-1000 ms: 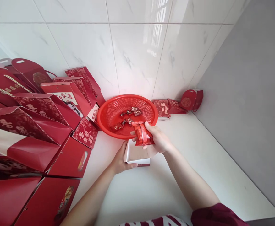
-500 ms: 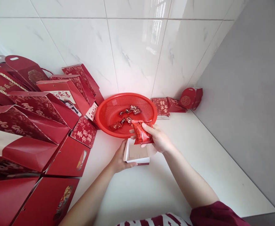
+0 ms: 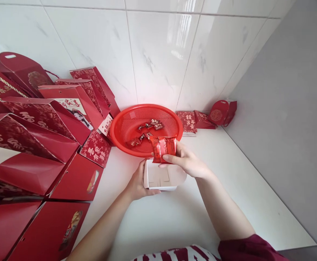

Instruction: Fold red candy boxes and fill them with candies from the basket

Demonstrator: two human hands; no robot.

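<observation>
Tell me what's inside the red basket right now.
The red basket holds a few small wrapped candies scattered on its mesh floor. Its near right part is covered by the red packet in the right hand, so anything there is hidden.

Gold Chinese chars on red gift bags [image 3: 25, 119] and red packet [image 3: 163, 146]; none legible.
</observation>
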